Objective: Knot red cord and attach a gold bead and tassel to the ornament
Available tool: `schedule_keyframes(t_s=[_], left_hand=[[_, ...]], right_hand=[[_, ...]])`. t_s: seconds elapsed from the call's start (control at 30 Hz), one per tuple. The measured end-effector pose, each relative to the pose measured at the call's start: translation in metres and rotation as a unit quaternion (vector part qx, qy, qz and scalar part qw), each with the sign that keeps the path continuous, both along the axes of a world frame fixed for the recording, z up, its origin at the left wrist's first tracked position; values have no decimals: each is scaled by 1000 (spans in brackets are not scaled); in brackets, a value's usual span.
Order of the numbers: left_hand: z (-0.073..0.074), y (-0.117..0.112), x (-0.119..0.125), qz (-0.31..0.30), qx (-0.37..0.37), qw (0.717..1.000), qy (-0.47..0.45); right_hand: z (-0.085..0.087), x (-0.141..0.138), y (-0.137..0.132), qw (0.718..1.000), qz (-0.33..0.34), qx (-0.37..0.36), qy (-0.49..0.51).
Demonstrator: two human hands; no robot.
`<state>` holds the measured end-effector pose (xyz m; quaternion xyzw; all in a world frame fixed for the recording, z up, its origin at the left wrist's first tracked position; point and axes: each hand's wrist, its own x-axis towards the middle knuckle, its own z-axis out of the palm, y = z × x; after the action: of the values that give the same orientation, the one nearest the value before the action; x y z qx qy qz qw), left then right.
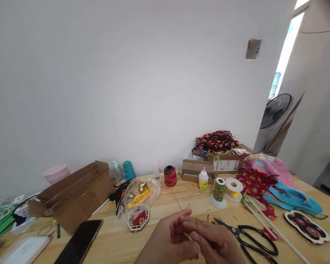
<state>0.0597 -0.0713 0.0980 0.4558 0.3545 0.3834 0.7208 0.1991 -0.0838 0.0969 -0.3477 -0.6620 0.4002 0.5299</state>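
At the front of the table my left hand [169,238] and my right hand [216,238] meet, their curled fingers touching. A thin red thread [197,225] crosses my right index finger, and its thumb presses in beneath. The thread runs from a red and black spool [170,176] over the wood to my left fingertips. Its end between the fingers is hidden. Black-handled scissors [243,234] lie open just right of my right hand. An octagonal framed ornament [138,218] with a dark red fabric centre rests left of my left hand.
A cardboard box [79,198] and a phone [79,242] occupy the left. Behind are a plastic bag [123,209] with gold bells, a glue bottle [203,180], green thread [219,190] and yellow thread [233,190]. White sticks [277,227] and a flower-shaped ornament [306,226] lie right.
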Motion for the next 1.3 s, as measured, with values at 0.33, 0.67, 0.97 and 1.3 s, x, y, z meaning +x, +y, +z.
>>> schedule_keyframes(t_s=[0.33, 0.67, 0.97, 1.3], left_hand=[[10, 2, 9, -65, 73, 995, 26], [18, 8, -14, 6, 91, 985, 148], [65, 19, -40, 117, 139, 975, 126], [75, 15, -34, 101, 165, 978, 77]], right_hand=[[-4, 3, 8, 998, -27, 40, -34], [-19, 9, 9, 977, -107, -143, 117], [-19, 16, 11, 968, -180, -159, 77], [-2, -4, 20, 997, -48, 52, 22]])
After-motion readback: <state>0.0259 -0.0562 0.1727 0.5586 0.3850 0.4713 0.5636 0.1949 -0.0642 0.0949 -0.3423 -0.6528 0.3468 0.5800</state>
